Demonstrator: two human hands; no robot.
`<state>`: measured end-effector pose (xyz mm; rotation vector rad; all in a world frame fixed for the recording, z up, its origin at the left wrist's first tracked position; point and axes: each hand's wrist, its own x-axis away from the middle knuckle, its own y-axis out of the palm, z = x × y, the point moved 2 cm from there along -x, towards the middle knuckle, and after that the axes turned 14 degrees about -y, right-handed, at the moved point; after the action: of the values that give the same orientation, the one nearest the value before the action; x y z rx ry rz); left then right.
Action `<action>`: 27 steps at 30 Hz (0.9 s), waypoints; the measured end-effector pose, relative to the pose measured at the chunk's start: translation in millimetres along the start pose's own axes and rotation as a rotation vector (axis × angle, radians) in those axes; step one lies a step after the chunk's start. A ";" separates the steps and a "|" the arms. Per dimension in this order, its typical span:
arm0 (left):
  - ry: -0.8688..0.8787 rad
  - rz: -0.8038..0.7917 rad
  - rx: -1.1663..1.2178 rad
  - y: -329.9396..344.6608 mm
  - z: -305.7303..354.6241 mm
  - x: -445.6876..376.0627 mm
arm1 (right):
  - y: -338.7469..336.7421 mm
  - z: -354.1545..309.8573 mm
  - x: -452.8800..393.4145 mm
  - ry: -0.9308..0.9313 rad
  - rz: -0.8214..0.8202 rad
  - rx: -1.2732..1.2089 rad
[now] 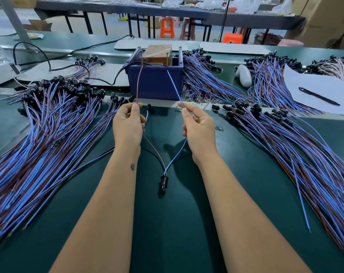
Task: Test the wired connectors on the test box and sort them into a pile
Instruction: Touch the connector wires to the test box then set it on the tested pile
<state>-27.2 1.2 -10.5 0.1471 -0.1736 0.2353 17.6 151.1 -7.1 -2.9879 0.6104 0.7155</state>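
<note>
Pinching the brown wire between thumb and fingers of the left hand, and the blue wire the same way with the right hand, both leads reaching up to the test box sitting in the blue bin. Dangling the black connector near the green table, in front of the bin. Flanking the bin: a left pile, a right pile. Lying right of the bin: a pen on white paper.
</note>
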 end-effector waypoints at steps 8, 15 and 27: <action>-0.013 -0.007 0.002 -0.8 -0.6 1.1 | 0.0 -1.7 0.7 -0.007 0.006 -0.021; -0.012 -0.012 0.001 -0.1 -0.4 0.7 | -0.3 0.8 -1.3 0.002 0.026 -0.038; -0.019 -0.011 0.014 0.0 -0.4 -1.1 | 2.8 7.0 -2.8 0.014 -0.009 -0.013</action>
<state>-28.2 1.0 -11.2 0.1643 -0.1901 0.2240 11.3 150.3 -11.9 -3.0083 0.5948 0.7011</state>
